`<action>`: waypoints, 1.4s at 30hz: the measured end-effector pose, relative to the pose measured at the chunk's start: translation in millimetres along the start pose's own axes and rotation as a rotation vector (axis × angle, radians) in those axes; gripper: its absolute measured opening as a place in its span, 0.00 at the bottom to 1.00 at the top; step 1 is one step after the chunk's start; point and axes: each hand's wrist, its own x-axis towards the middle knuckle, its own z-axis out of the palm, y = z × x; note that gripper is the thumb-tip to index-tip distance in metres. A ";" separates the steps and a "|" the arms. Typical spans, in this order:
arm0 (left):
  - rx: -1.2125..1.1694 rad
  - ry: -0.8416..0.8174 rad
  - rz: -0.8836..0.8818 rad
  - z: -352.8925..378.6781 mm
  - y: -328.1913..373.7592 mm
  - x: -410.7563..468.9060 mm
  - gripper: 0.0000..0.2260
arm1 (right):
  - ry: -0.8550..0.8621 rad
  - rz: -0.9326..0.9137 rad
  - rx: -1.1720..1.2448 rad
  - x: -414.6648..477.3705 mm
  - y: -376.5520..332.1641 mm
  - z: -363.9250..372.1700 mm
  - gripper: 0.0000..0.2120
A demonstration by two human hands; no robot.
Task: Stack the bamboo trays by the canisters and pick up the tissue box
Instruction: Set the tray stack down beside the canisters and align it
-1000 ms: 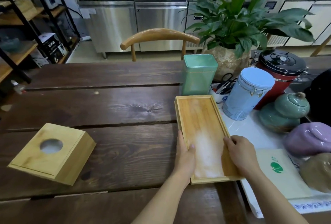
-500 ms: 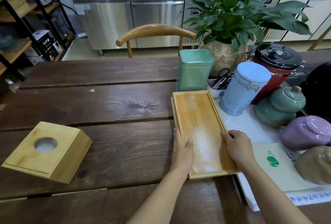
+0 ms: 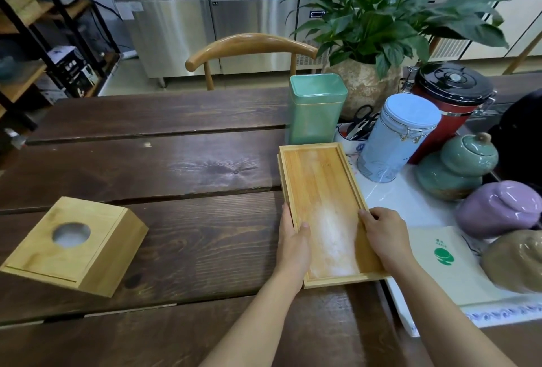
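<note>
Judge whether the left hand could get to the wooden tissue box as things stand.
Probably yes: the left hand grips the bamboo tray's edge, but only bare table lies between it and the tissue box.

Two bare forearms, left grip [image 3: 294, 245] and right grip [image 3: 386, 234], no sleeves, rings or watch.

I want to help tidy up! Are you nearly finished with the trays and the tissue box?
About halfway. The trays already sit stacked beside the green tin and blue canister. The left hand and right hand grip the stack's long sides, squaring it up. The tissue box lies untouched on the table, far left; picking it up is what's left.
</note>
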 end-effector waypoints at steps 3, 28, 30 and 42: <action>0.008 0.011 0.005 0.0 1.3 -0.3 0.25 | -0.002 -0.004 -0.004 2.7 -1.8 0.8 0.18; -0.062 -0.095 -0.011 -14.1 42.2 38.7 0.26 | -0.122 0.007 0.166 6.9 -0.1 -0.7 0.11; -0.060 -0.114 -0.002 -15.4 51.3 50.3 0.27 | -0.150 0.013 0.195 13.0 0.8 -0.3 0.09; -0.168 -0.092 0.041 -11.4 56.5 79.4 0.17 | -0.275 0.024 0.306 36.6 -7.3 3.6 0.15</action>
